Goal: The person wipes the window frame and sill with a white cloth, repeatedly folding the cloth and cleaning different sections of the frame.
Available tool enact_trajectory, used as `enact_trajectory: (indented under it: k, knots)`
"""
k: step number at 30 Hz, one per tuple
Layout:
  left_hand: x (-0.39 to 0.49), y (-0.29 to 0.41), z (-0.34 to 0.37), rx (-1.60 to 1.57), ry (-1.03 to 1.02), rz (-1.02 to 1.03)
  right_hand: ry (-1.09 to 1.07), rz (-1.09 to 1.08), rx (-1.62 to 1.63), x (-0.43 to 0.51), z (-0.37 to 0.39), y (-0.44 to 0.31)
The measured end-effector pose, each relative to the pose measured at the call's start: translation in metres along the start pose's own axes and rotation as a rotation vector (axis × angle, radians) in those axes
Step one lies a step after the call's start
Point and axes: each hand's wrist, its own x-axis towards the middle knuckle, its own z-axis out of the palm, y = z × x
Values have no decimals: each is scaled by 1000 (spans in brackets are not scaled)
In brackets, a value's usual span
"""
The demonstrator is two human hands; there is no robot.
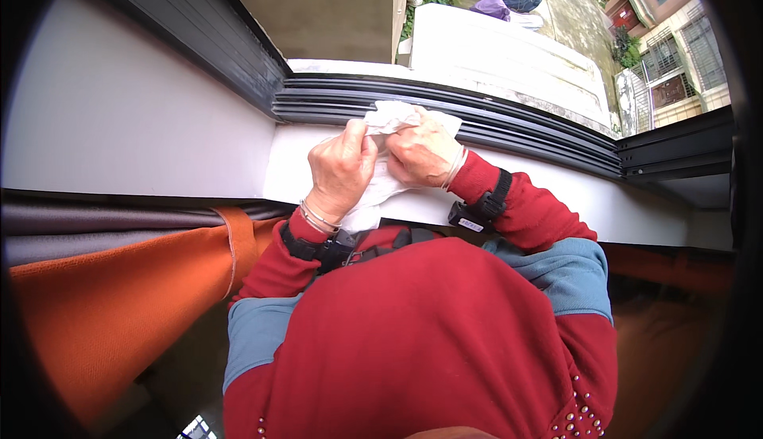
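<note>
A crumpled white cloth [390,116] is bunched between both hands, and its lower part trails over the white window sill [417,205]. My left hand [341,161] pinches the cloth's left edge between thumb and curled fingers. My right hand [428,150] grips the bunched cloth, with a flap of it showing past the knuckles. Both hands are just above the sill, at the near edge of the dark metal sliding-window track [524,118]. Whether the cloth presses into a groove cannot be seen.
A dark window frame [238,51] rises at the left and another frame post [676,144] at the right. Beyond the opening lies a white ledge [506,57], with a yard below. An orange curtain [131,284] hangs at the left. A black device [468,217] is strapped near my right wrist.
</note>
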Motion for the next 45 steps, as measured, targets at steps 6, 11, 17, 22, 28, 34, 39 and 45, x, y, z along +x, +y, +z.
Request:
enact_trajectory:
  k: [6, 11, 17, 22, 28, 34, 39, 45]
  knots:
    - [11, 16, 15, -40, -118, 60, -28, 57, -74, -26, -36, -1]
    - [7, 14, 7, -98, -36, -106, 308, 35, -3, -21, -34, -11]
    - [11, 3, -3, -564, -33, -593, 242, 16, -18, -13, -18, 2]
    - [9, 10, -3, -381, -156, 45, 261, 89, 92, -29, -21, 4]
    - [11, 14, 7, -363, -270, 176, 411, 394, 197, -26, -39, 9]
    - [9, 21, 12, -357, -370, 301, 94, 717, 173, -25, -55, 15]
    - [10, 21, 18, -392, -353, 304, 192, 827, 260, -36, -48, 15]
    - [17, 28, 11, -625, -409, 96, 266, 779, 352, -44, -44, 16]
